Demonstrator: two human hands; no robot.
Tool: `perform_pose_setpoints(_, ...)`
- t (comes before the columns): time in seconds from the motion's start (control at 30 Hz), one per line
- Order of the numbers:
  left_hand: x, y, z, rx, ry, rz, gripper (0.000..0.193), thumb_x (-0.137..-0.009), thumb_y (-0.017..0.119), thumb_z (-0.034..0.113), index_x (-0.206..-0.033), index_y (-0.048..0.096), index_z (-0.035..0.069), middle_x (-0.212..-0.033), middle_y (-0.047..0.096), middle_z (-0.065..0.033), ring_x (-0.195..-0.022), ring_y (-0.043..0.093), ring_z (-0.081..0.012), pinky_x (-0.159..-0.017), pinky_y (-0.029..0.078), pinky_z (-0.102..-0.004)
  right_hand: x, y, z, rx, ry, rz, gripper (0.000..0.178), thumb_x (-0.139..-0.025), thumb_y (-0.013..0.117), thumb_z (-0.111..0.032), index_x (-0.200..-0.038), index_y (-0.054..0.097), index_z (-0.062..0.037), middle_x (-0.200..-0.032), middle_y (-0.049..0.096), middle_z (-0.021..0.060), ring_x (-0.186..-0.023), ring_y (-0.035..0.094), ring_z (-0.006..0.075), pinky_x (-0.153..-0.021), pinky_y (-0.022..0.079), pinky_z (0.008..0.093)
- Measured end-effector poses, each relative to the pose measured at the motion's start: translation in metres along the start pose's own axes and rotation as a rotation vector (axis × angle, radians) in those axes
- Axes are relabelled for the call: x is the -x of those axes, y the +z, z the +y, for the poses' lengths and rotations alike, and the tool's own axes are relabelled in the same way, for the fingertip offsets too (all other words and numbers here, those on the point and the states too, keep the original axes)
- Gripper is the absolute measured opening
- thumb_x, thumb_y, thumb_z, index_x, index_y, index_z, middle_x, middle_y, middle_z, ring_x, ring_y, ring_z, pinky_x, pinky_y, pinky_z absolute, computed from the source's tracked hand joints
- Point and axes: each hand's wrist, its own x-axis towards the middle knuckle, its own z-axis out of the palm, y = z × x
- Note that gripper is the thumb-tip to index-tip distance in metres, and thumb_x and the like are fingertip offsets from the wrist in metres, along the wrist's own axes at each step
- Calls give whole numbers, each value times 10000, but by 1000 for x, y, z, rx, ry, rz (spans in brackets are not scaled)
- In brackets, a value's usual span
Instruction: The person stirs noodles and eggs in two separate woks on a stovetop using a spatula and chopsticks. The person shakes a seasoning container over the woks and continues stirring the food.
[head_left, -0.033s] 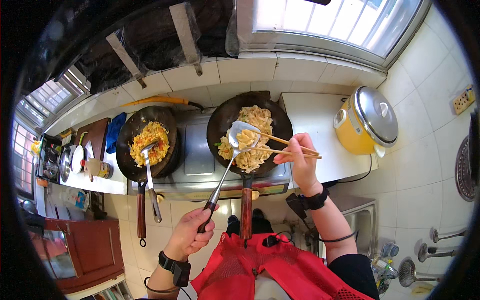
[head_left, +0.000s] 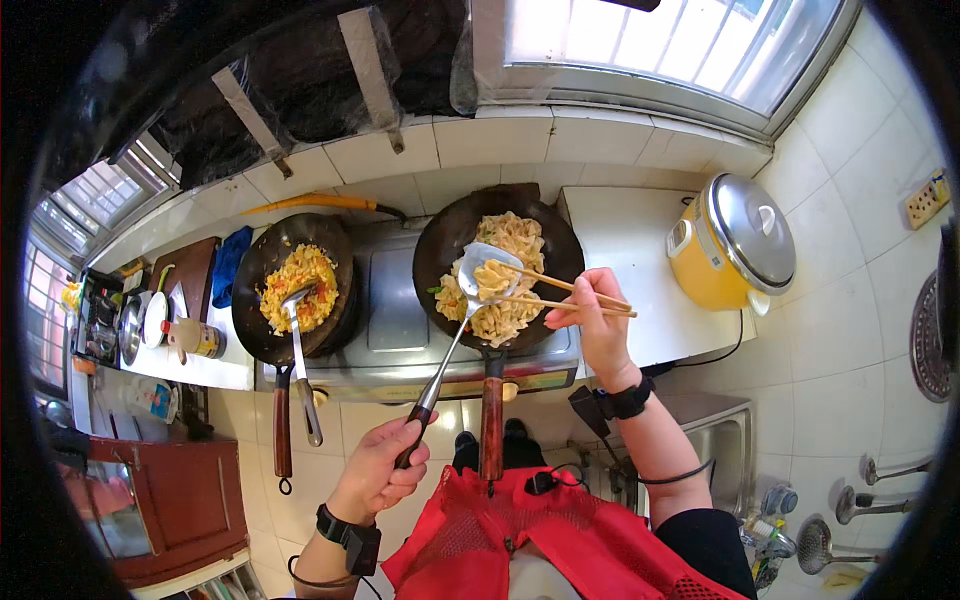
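Observation:
My left hand (head_left: 382, 470) is closed around the black handle of a metal spatula (head_left: 440, 375). Its broad blade is over the right wok (head_left: 437, 240), with a few wide noodles on it. In my right hand (head_left: 602, 325) is a pair of wooden chopsticks (head_left: 545, 302), their tips at the noodles on the blade. More wide noodles (head_left: 518, 237) with bits of green fill much of that wok. A left wok (head_left: 250, 325) contains a yellow, scrambled-egg-like mixture (head_left: 315, 268) with red bits. A second metal utensil (head_left: 299, 350) leans in it, its head partly buried.
Both woks sit on a gas stove (head_left: 395, 300), their handles jutting toward me. A yellow rice cooker (head_left: 715, 250) stands on the white counter to the right. Below it is a metal sink (head_left: 728, 450). A bottle (head_left: 200, 338) and blue cloth (head_left: 231, 265) lie left.
My right hand and the chopsticks have shifted very slightly left. The left hand and spatula look unchanged.

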Motion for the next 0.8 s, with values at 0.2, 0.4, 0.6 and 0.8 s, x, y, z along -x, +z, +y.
perform_pose_setpoints(0.2, 7, 0, -1, -11, -8, -15, 298, -1000, 483, 218, -1261, 524, 80, -714, 487, -8, -436, 277, -42, -334, 183, -181, -7, -9, 10, -76, -92, 172, 259, -1018, 425, -214, -849, 455, -21, -735, 568, 77, -647, 676, 216, -588, 589, 318)
perform_pose_setpoints(0.4, 9, -1, -5, 3, -24, -4, 345, -1005, 454, 199, -1310, 471, 39, -689, 485, -30, -423, 276, -45, -314, 177, -178, -12, -27, 3, -302, -8, 256, 283, -1021, 389, -288, -865, 448, -59, -778, 561, 93, -639, 671, 283, -597, 606, 403)
perform_pose_setpoints(0.6, 17, 4, -6, 8, -55, 14, 364, -1010, 442, 194, -1324, 451, 11, -687, 482, -38, -432, 291, -45, -320, 186, -179, -11, -39, 8, -374, 92, 274, 267, -1020, 383, -294, -861, 450, -91, -748, 574, 70, -645, 674, 272, -587, 595, 403)
perform_pose_setpoints(0.8, 37, 14, -1, -26, -96, 10, 337, -1008, 449, 182, -1304, 484, 24, -695, 452, -27, -443, 270, -51, -344, 171, -194, -13, -44, -24, -584, 174, 261, 276, -1025, 360, -287, -842, 458, -105, -699, 555, 56, -616, 644, 238, -601, 586, 395)
